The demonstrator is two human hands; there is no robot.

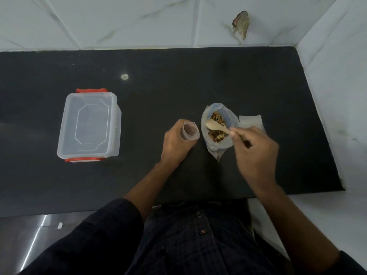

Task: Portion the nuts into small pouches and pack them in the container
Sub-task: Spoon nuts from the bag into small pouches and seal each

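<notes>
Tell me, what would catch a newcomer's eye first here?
Probably the open bag of nuts at mid-counter, with the right hand holding a wooden spoon over its mouth. Just left of it, the left hand grips a small open pouch. Far left sits a clear container with red clips, lid on.

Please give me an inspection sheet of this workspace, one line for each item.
Surface: dark countertop, small pale spot.
Job's things: open nut bag; wooden spoon over it; empty small pouch; lidded container, red clips; spare pouches.
Clutter: nothing seen.
Grippers: left hand holds pouch open; right hand grips spoon.
Cables: nothing seen.
Surroundings: pale tiled walls, one damaged patch.
</notes>
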